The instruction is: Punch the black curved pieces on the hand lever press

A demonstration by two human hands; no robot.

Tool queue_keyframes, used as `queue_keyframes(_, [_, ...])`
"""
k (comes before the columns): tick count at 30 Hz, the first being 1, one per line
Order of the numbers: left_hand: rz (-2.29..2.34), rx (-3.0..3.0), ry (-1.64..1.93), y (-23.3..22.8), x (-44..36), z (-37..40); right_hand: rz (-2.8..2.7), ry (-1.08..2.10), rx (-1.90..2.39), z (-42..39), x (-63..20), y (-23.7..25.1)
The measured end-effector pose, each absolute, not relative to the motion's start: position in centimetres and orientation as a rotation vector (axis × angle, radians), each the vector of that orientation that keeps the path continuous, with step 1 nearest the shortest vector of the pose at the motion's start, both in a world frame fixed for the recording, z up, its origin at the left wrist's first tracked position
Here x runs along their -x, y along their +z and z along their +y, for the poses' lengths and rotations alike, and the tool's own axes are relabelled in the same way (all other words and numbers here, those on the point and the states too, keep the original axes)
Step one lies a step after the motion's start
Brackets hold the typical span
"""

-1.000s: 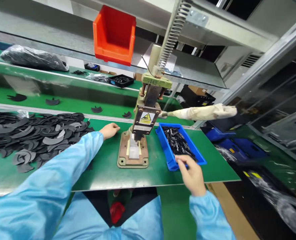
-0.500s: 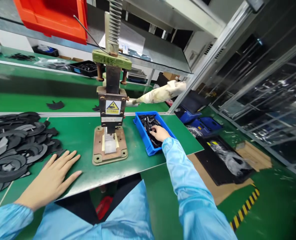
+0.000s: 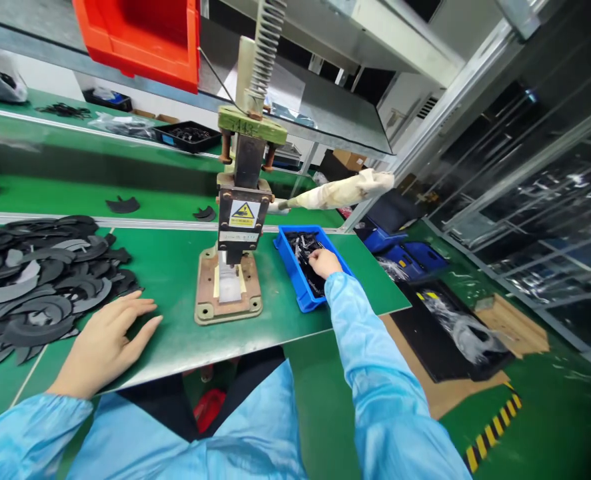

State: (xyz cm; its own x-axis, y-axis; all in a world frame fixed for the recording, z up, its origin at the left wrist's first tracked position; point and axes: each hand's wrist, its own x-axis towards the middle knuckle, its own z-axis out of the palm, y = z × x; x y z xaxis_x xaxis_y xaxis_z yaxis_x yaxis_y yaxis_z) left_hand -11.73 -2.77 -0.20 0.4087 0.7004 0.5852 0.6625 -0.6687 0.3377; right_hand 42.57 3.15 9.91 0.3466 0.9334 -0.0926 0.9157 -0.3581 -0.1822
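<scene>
Head view: green worktop [image 3: 170, 327], pale seam at left. Left hand [image 3: 108, 340] palm down at the near left, fingers loosely extended, thumb spread wide of them, nothing seen in its grip. Just beyond it, on the left, a broad heap of black curved pieces [image 3: 50, 283].

Right hand [image 3: 326, 263] reaches into the blue bin [image 3: 290, 270], right of the press. Its fingers are drawn narrow among the small black parts [image 3: 302, 243]; cannot tell whether they pinch one (the tips are partly lost against the dark contents).

Between the hands stands the press [image 3: 245, 177], upright, yellow warning label [image 3: 244, 214] on its front, a whitish block [image 3: 230, 287] on its base under the ram. Wrapped handle [image 3: 340, 192] juts out to the right, above the bin's far end.

Farther off: loose curved pieces [image 3: 122, 205] on the green strip behind; orange-red bin [image 3: 142, 40] high at far left.
</scene>
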Motion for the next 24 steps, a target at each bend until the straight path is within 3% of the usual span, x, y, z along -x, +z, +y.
queue_keyframes(13, [1.230,-2.578,1.204,-0.2,11.8,-2.9,-1.608,0.166,2.398,-0.7,-43.5,11.1])
queue_keyframes(24, [1.232,-2.573,1.222,0.1,12.0,-3.0,-1.481,0.404,2.068,-2.1,-43.8,11.6])
